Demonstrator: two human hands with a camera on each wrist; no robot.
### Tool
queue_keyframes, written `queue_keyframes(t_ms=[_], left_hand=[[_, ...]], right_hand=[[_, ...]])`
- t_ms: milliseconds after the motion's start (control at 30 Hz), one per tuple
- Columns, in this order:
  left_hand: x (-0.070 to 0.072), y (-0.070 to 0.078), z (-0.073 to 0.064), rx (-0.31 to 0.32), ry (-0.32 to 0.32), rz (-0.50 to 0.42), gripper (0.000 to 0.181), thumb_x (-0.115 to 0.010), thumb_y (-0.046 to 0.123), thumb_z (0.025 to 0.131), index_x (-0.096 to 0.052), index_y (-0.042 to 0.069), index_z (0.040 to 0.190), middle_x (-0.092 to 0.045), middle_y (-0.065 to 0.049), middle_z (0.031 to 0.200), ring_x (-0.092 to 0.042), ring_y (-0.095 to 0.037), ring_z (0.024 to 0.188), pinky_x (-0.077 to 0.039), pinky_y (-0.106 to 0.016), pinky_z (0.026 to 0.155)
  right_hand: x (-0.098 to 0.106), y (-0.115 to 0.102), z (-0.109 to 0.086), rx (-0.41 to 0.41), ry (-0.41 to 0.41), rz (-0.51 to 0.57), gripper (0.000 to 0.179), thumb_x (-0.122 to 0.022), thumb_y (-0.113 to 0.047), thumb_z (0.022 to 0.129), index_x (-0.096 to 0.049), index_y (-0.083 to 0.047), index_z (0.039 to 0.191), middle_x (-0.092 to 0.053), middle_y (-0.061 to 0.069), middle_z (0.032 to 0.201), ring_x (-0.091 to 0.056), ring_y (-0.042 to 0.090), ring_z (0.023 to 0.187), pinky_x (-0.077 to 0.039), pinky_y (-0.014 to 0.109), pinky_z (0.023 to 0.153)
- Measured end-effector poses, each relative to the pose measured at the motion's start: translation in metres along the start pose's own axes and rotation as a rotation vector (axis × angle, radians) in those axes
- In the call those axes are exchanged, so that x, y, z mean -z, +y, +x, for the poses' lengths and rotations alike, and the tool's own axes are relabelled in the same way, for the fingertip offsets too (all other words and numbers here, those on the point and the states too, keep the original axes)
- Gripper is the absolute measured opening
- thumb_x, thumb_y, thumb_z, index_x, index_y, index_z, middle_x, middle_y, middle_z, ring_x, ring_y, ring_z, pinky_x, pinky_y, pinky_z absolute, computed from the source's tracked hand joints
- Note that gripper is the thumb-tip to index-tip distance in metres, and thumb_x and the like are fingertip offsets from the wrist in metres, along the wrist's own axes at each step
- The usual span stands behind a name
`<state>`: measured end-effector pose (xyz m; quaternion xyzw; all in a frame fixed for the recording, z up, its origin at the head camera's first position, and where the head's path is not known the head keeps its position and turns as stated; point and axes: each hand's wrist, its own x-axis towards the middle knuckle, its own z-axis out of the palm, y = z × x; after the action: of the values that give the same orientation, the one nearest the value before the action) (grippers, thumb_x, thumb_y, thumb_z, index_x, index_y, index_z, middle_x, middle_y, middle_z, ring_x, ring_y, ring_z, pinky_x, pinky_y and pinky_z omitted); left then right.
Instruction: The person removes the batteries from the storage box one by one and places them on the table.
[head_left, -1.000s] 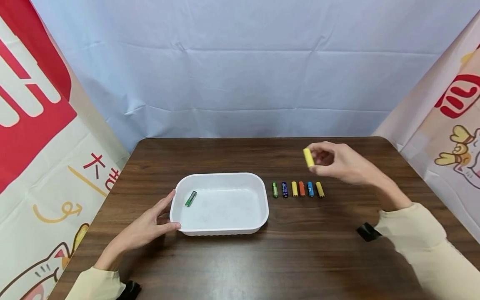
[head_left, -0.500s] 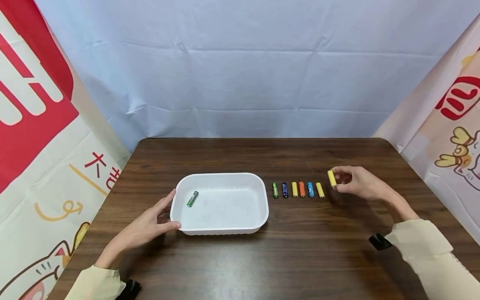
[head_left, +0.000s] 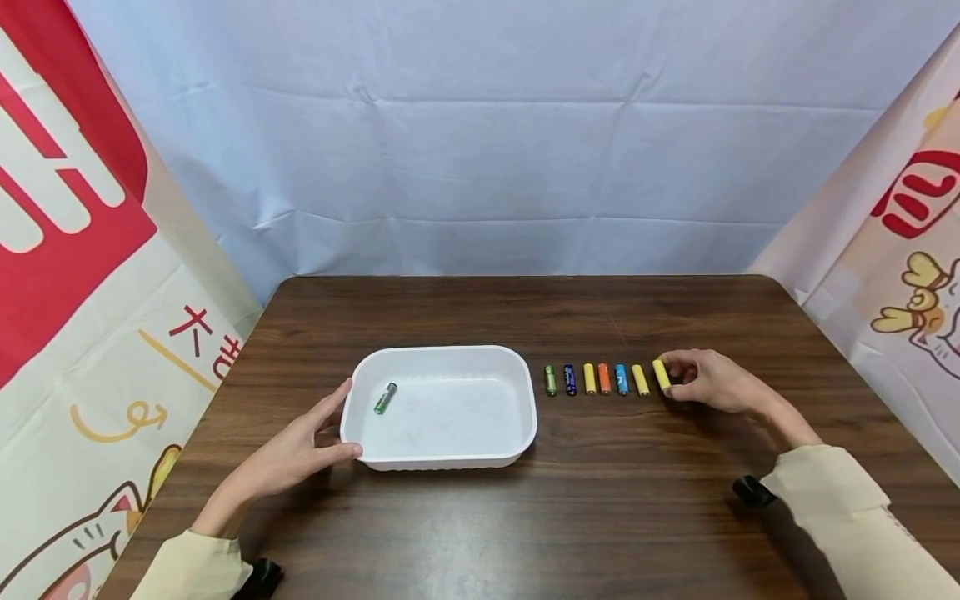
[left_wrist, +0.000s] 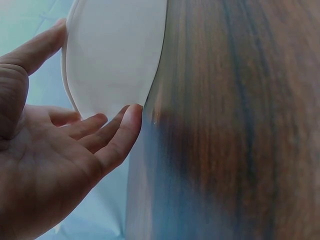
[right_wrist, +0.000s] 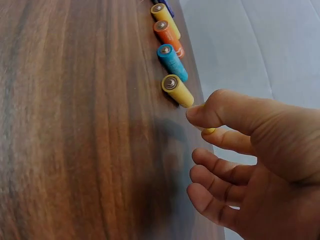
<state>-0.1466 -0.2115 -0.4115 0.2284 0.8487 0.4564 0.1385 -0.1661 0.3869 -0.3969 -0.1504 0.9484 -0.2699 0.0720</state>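
My right hand [head_left: 708,379] pinches a yellow battery [head_left: 661,374] between thumb and fingers, at the right end of a row of batteries. In the right wrist view the thumb hides most of that battery. Just left of it lies another yellow battery [head_left: 640,380]. A white tray [head_left: 438,460] stands left of the row, with one green battery [head_left: 386,398] lying tilted inside. My left hand [head_left: 292,454] rests against the tray's left end, its thumb at the near corner; in the left wrist view the loosely bent fingers [left_wrist: 131,120] touch the tray's wall.
Further along the row lie a blue battery [head_left: 622,380], an orange battery [head_left: 604,379], a third yellow battery [head_left: 589,379], a dark blue battery [head_left: 570,380] and a green-and-yellow battery [head_left: 551,381]. The brown wooden table [head_left: 600,517] ends at a pale cloth backdrop [head_left: 480,183].
My right hand has moved right and then down with the yellow battery, bringing it to the end of the row. The left hand and the tray have stayed in place.
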Motion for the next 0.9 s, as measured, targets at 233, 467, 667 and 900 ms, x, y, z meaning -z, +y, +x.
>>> queue_keyframes(t_ms=[233,467,667,900], left_hand=[[-0.0005,-0.001,0.0003,-0.004,0.001,0.005,0.089,-0.069,0.039,0.083,-0.013,0.023,0.15,-0.025,-0.011,0.148,-0.043,-0.027,0.123,-0.044,-0.037,0.09],[-0.0006,-0.0008,0.0012,0.007,0.002,0.013,0.09,-0.069,0.04,0.082,-0.013,0.023,0.15,-0.025,-0.012,0.148,-0.042,-0.027,0.123,-0.044,-0.037,0.091],[-0.0006,-0.0012,0.0013,0.003,0.001,0.004,0.09,-0.069,0.039,0.082,-0.013,0.022,0.15,-0.027,-0.013,0.148,-0.043,-0.027,0.122,-0.044,-0.037,0.09],[-0.0001,-0.0018,0.0014,0.0,-0.011,-0.022,0.09,-0.069,0.036,0.083,-0.012,0.022,0.151,-0.022,-0.012,0.149,-0.042,-0.028,0.123,-0.045,-0.035,0.089]], right_hand=[[-0.0053,-0.0007,0.0033,-0.03,-0.022,-0.014,0.049,-0.07,-0.012,0.082,-0.051,0.01,0.123,-0.059,0.009,0.091,-0.053,0.019,0.076,-0.044,0.031,0.062],[-0.0079,-0.0006,0.0071,-0.036,-0.033,-0.07,0.049,-0.07,-0.012,0.08,-0.053,0.01,0.121,-0.057,0.009,0.09,-0.05,0.018,0.076,-0.042,0.033,0.063],[-0.009,-0.0008,0.0074,-0.036,-0.028,-0.063,0.05,-0.071,-0.012,0.081,-0.052,0.01,0.122,-0.056,0.01,0.091,-0.05,0.02,0.077,-0.041,0.034,0.064],[-0.0099,-0.0007,0.0056,-0.048,-0.026,-0.04,0.059,-0.073,-0.015,0.08,-0.047,0.01,0.128,-0.053,0.01,0.092,-0.046,0.019,0.074,-0.038,0.032,0.061]])
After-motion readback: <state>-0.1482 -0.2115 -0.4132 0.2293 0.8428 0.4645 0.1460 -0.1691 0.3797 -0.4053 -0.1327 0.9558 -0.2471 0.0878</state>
